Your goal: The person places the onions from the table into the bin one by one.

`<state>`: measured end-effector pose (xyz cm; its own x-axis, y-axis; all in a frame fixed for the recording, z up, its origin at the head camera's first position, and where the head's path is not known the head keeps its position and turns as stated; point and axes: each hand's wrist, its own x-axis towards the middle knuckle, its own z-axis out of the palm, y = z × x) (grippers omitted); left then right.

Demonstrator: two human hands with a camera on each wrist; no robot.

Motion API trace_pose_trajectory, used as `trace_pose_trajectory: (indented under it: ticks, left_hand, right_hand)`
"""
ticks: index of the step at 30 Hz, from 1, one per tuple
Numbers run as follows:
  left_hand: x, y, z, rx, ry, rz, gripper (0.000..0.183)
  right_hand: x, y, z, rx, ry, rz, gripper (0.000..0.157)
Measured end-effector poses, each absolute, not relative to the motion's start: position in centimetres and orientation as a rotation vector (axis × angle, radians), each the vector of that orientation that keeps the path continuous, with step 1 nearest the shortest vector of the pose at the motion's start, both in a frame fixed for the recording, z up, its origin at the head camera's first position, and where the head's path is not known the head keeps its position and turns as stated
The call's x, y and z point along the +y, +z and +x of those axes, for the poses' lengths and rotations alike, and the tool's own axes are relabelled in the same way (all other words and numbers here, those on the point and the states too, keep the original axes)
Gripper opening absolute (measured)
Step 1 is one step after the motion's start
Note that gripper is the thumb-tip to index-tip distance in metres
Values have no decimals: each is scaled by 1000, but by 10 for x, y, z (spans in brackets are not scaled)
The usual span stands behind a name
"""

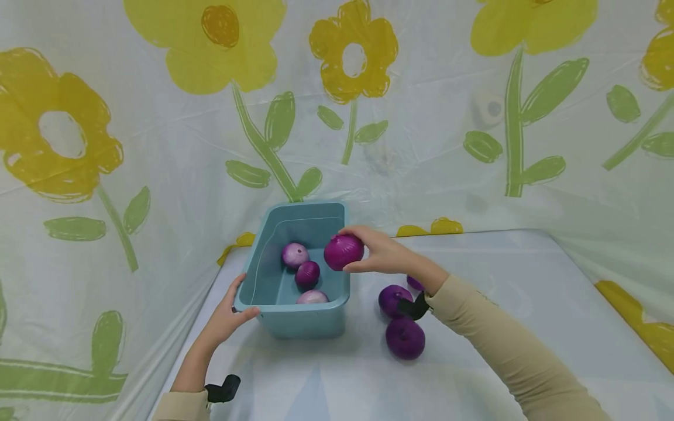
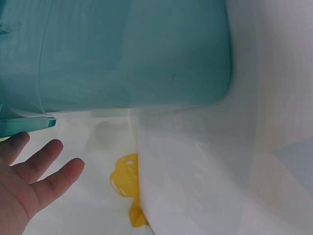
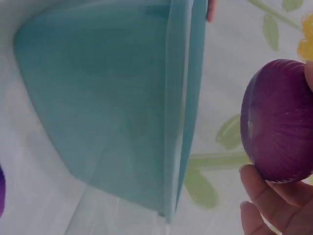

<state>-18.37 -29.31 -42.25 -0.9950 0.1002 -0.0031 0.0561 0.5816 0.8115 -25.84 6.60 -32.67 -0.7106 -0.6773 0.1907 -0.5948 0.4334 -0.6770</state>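
Observation:
A red onion point(image 1: 343, 252) is gripped in my right hand point(image 1: 383, 254), held over the right rim of a blue-green plastic bin point(image 1: 302, 320). The right wrist view shows this onion point(image 3: 279, 122) between the fingers, higher than the bin's rim point(image 3: 178, 112). Inside the bin lie three more red onions: a pale one point(image 1: 295, 255), a darker one point(image 1: 308, 275), and another pale one point(image 1: 313, 297) partly hidden by the front wall. My left hand point(image 1: 223, 318) rests at the bin's front left corner, fingers spread and touching the rim point(image 2: 29, 126).
Right of the bin, two purple onions point(image 1: 405, 338) point(image 1: 395, 300) sit on the white table point(image 1: 505, 280); a third onion point(image 1: 413, 283) is mostly behind my right forearm. A flower-printed curtain point(image 1: 421, 146) hangs behind the table and along its left.

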Motion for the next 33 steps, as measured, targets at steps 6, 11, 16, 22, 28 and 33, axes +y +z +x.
trace_pose_trajectory:
  ticks: [6,11,16,22,28,33]
  left_hand:
    - [-292,-422,-184,2753,1419,151,87]
    - [-291,-422,-184,2753,1419,155,87]
    - [-292,-423,-184,2751,1412,140,87]
    - [-292,-423,-185,2749,1405,118,87]
    - [-292,-423,-184,2750,1421,119,86]
    - [-292,-423,-185,2757,1409,120,86]
  right_hand:
    - [38,-328,-260,2555,-1075,-1197,64]
    - [22,-330,-259,2535,-1010,-1161,66]
    - [8,-329,-259,2550,-917,-1146,66]
    - [-1,-324,-261,2552,-876,-1156,56]
    - [0,-315,-260,2546,-899,-1181,40]
    - [7,-314,-261,2544,-936,-1136,42]
